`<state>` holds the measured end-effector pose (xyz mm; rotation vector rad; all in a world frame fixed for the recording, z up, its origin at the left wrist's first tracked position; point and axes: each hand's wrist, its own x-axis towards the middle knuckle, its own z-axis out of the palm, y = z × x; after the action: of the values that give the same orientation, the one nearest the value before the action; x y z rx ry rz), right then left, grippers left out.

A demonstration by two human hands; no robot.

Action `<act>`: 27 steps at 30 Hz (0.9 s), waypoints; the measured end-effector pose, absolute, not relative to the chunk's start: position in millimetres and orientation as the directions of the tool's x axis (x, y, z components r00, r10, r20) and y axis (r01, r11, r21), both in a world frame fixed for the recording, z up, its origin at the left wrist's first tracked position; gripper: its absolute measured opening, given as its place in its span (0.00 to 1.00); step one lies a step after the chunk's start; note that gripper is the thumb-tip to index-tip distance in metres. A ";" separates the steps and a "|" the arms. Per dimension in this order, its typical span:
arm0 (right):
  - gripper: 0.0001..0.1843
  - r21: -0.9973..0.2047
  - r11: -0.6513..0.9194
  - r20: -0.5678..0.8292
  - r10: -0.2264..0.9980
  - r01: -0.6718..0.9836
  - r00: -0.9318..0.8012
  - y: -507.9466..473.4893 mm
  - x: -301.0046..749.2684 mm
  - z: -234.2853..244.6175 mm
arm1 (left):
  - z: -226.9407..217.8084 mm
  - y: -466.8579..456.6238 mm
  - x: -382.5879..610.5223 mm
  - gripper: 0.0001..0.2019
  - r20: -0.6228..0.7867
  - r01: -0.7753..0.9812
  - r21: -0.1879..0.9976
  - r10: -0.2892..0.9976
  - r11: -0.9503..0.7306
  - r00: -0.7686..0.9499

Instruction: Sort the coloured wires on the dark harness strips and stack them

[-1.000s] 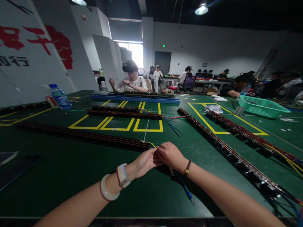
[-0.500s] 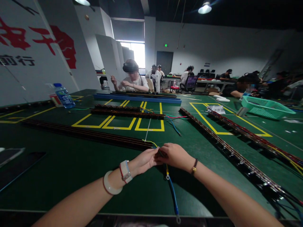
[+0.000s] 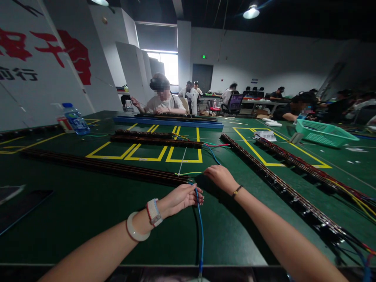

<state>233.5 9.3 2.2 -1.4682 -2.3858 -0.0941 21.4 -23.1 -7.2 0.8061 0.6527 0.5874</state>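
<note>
In the head view, a long dark bar with copper-coloured strips lies across the green table, its right end close to my hands. A blue wire comes from that end and hangs toward the table's front edge, with a ring terminal at its tip. My left hand pinches this wire between thumb and fingers near the bar. My right hand is closed at the end of a yellow-green wire, stretched sideways from the bar. Its fingertips are partly hidden. A white cable tie sticks up from the bar.
More wired bars, one at the middle and one at the right, lie on the table. A green basket stands at the far right, a blue-capped bottle at the left. A person sits opposite.
My hands have come apart. The right one has moved forward, drawing the yellow-green wire out sideways; its ring end hung below my hands before. The left hand stays near the bar's end.
</note>
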 end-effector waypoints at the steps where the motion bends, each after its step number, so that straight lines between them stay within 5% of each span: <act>1: 0.09 -0.022 0.472 0.316 0.840 0.881 -0.441 11.9 232.1 2.1 | -7.1 -22.8 21.2 0.12 -0.305 -0.223 0.796 0.691 0.563 0.656; 4: 0.10 0.130 0.484 0.278 0.820 0.865 -0.501 20.7 226.8 0.7 | -6.3 -21.7 20.9 0.12 -0.320 -0.204 0.798 0.686 0.567 0.653; 11: 0.10 0.169 0.539 0.289 0.774 0.825 -0.564 21.4 225.1 -5.7 | -7.2 -21.3 20.5 0.08 -0.273 -0.186 0.845 0.705 0.501 0.655; 14: 0.12 0.021 0.576 0.419 0.737 0.817 -0.530 11.5 232.1 -4.8 | -8.0 -21.6 20.0 0.10 -0.247 -0.176 0.864 0.700 0.473 0.670; 20: 0.15 -0.400 0.483 0.587 0.788 0.779 -0.188 2.8 251.4 4.2 | -1.2 -25.0 18.8 0.18 -0.254 -0.019 0.928 0.668 0.373 0.699; 27: 0.17 -0.433 0.459 0.573 0.805 0.776 -0.157 4.3 255.8 11.0 | -2.4 -16.0 14.7 0.18 -0.300 0.202 0.954 0.692 0.222 0.656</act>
<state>255.8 4.3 11.0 -1.3213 -1.9331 0.0468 14.7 -16.0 -2.4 1.3382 0.8380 0.3997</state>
